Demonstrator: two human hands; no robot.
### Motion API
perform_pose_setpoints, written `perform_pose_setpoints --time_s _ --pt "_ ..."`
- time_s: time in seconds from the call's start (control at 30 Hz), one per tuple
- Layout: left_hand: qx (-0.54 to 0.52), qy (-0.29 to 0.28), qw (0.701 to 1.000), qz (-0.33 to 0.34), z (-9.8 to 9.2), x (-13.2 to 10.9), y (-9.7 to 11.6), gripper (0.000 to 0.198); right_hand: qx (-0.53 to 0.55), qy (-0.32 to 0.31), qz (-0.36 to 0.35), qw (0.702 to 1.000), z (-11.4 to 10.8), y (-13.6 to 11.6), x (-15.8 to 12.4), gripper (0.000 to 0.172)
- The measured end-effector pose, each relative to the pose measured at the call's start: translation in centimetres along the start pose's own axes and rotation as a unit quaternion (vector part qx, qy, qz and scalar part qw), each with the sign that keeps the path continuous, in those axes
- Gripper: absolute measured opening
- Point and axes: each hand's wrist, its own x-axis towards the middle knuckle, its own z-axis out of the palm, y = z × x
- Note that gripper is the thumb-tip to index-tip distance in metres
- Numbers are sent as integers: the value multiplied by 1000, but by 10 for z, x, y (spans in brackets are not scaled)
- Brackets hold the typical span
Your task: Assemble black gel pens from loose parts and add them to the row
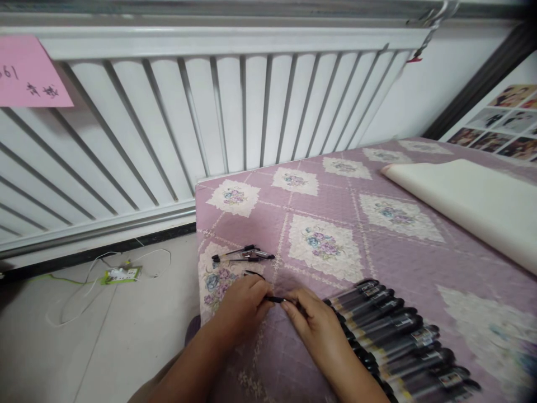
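Note:
My left hand (245,307) and my right hand (312,323) meet over the purple floral quilt (377,246), both pinched on a thin black pen part (276,299) held between them. A short black piece (254,273) lies just above my left hand. Further up the quilt lie a few loose pens and pen parts (243,254). A row of several black pens (398,336) lies side by side right of my right hand.
A white radiator (210,129) covers the wall behind the bed, with a pink paper note (29,70) at its left. A power strip with cables (121,274) lies on the floor. A cream roll (470,204) rests on the quilt's right side.

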Motion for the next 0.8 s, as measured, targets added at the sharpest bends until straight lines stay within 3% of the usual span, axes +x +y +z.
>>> perform_pose_setpoints --time_s 0.23,0.37,0.53,0.63,0.8 --pt "-7 4 1000 6 1 0 -1 9 -3 14 -2 1000 1 3 -1 13" --pt "-3 0 1000 13 1 0 -2 8 -24 3 7 1000 2 3 -2 25" --pt "5 0 1000 9 2 0 -2 7 -13 17 -2 1000 2 2 -2 16" --pt "9 -14 1000 8 1 -1 -1 7 -31 8 5 999 2 2 -1 26" --pt "14 -16 1000 0 0 0 1 8 -25 18 6 999 3 3 -2 16"
